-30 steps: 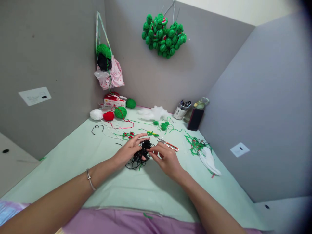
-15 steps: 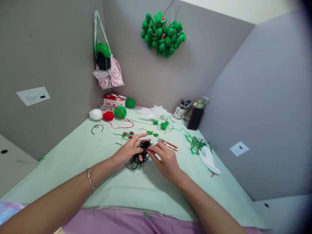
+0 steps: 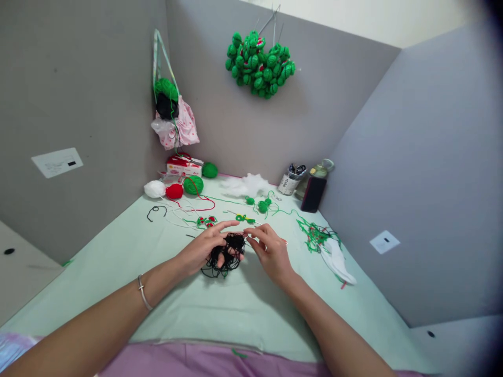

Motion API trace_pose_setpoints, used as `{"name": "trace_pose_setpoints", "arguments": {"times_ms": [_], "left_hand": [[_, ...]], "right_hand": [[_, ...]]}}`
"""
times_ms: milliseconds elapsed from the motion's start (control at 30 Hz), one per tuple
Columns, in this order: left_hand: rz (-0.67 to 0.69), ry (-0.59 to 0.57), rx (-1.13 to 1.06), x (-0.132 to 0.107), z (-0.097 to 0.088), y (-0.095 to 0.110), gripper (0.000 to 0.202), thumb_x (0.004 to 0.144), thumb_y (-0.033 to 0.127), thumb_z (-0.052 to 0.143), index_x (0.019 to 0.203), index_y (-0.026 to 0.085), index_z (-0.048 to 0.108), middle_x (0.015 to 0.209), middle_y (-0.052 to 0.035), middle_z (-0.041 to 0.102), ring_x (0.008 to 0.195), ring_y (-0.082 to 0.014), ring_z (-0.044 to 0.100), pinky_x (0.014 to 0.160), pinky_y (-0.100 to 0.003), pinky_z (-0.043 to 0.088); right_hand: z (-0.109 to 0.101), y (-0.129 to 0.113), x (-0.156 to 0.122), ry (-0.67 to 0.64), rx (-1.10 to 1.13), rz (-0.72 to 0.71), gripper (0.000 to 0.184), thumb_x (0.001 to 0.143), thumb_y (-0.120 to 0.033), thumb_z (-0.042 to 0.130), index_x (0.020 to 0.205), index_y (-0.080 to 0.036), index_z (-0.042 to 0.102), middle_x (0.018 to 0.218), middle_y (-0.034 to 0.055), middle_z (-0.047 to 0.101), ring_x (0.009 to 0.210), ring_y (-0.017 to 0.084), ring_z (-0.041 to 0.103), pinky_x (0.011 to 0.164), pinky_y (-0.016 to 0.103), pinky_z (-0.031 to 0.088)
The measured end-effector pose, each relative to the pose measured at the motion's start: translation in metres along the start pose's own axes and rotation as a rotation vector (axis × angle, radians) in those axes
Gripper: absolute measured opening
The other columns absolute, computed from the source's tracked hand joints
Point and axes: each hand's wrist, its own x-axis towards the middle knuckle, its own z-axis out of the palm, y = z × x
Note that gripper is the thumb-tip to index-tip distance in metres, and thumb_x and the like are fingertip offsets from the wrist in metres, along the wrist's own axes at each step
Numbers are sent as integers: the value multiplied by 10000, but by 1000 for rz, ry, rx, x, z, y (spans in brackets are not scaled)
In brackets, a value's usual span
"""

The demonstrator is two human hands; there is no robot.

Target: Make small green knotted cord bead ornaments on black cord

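A loose tangle of black yarn [image 3: 232, 252] hangs around the fingers of my left hand [image 3: 206, 248], over the pale green tablecloth. The left index finger stretches out above the tangle, and other fingertips poke through the strands. My right hand [image 3: 269, 250] is at the tangle's right edge, with thumb and index finger pinched together on a strand of the yarn. Beyond the hands lie a crochet hook with a yellow grip [image 3: 242, 218] and small green-and-red crocheted pieces [image 3: 206, 221]. The right hand mostly hides the orange thread snips.
White, red and green yarn balls [image 3: 193, 185] sit at the back left by a box [image 3: 184, 167]. White stuffing [image 3: 247, 185], a pen cup [image 3: 290, 180] and a phone [image 3: 313, 192] stand further back. Yarn scraps [image 3: 316, 235] lie right. Green crocheted pieces [image 3: 260, 65] hang on the partition.
My right hand has shifted slightly right, from within the black tangle to its edge, still pinching. The left hand stays within the yarn. The view has tilted up a little.
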Motion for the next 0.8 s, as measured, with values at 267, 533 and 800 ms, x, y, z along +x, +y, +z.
{"name": "trace_pose_setpoints", "arguments": {"times_ms": [267, 533, 800], "left_hand": [[-39, -104, 130, 2, -12, -8, 599, 816, 162, 503, 1409, 179, 423, 1086, -142, 709, 683, -179, 733, 399, -161, 434], [-66, -175, 192, 3, -18, -4, 488, 857, 233, 533, 1343, 208, 515, 1220, -160, 656, 688, -169, 721, 400, -168, 419], [-36, 43, 268, 4, -24, 5, 362, 848, 360, 604, 1144, 155, 641, 791, -33, 641, 509, -83, 534, 407, -180, 358]], "right_hand": [[-11, -1, 3, -203, 78, -4, 121, 926, -246, 606, 930, -222, 724, 903, 32, 673, 642, 101, 558, 626, 229, 419], [-23, -10, 12, -313, 527, 297, 140, 860, -299, 666, 796, -183, 710, 780, 18, 640, 671, 118, 513, 610, 244, 382], [-36, -1, 19, -172, 1209, 575, 210, 812, -357, 725, 862, -190, 607, 804, 16, 644, 859, 156, 642, 817, 296, 506]]}}
